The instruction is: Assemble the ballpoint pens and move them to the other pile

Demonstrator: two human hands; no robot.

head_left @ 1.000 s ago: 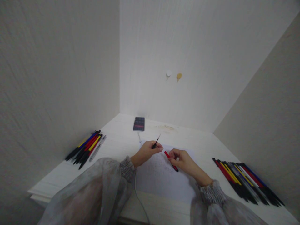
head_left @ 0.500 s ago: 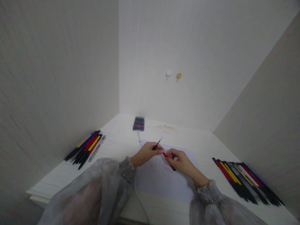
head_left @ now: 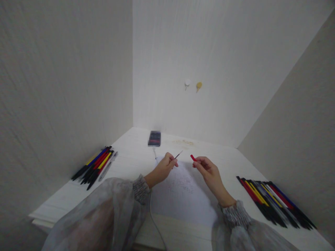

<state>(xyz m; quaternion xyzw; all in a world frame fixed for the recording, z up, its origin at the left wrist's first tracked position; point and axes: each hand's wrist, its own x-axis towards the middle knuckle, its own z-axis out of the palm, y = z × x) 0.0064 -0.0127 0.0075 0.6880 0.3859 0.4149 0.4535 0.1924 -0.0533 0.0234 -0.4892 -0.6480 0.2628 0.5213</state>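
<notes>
Pinched in the fingers of my left hand [head_left: 162, 168] is a pen refill [head_left: 178, 154], thin and dark with a pale end that points up and to the right. Whatever else lies inside that hand is hidden by its fingers. My right hand [head_left: 209, 170] is closed on a red pen barrel [head_left: 193, 157], and only its upper end sticks out past the fingertips. The two hands are apart, above a sheet of paper [head_left: 183, 205] with faint scribbles on it.
Several coloured pens [head_left: 95, 166] lie in a pile on the left. Another row of pens [head_left: 276, 202] lies on the right. A blurred dark item [head_left: 154, 138] stands near the back wall, and a white cable [head_left: 156, 225] hangs at the front.
My hands have moved apart. The right hand has risen to the right with the red barrel, whose black end no longer shows. The left hand has shifted slightly left with the refill.
</notes>
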